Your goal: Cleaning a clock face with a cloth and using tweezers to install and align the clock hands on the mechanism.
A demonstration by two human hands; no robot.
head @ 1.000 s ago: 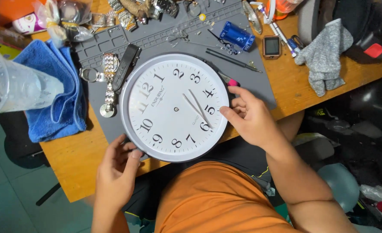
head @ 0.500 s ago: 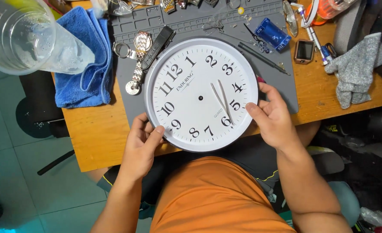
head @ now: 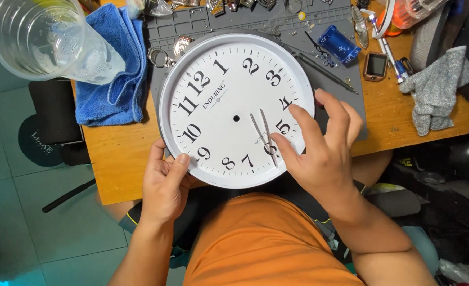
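Note:
A round white wall clock (head: 229,74) with black numerals and a pale rim lies tilted over the front edge of a grey work mat (head: 345,95). Its two thin metal clock hands (head: 260,127) point down between the five and the six, away from the centre hole. My left hand (head: 165,182) grips the clock's lower left rim, thumb on the face. My right hand (head: 322,153) rests over the lower right of the face with fingers spread. Its thumb tip touches the lower end of the clock hands.
A wooden table (head: 118,159) carries a blue towel (head: 113,74) and a clear plastic cup (head: 44,42) at the left. On the right are a blue cylinder (head: 339,45), a small square watch (head: 376,66), thin tools (head: 327,74) and a grey cloth (head: 435,90). Watch parts line the mat's far edge.
My right hand has left the clock's right rim and moved onto the face, over the clock hands. The clock fills more of the view. My left hand still holds the rim.

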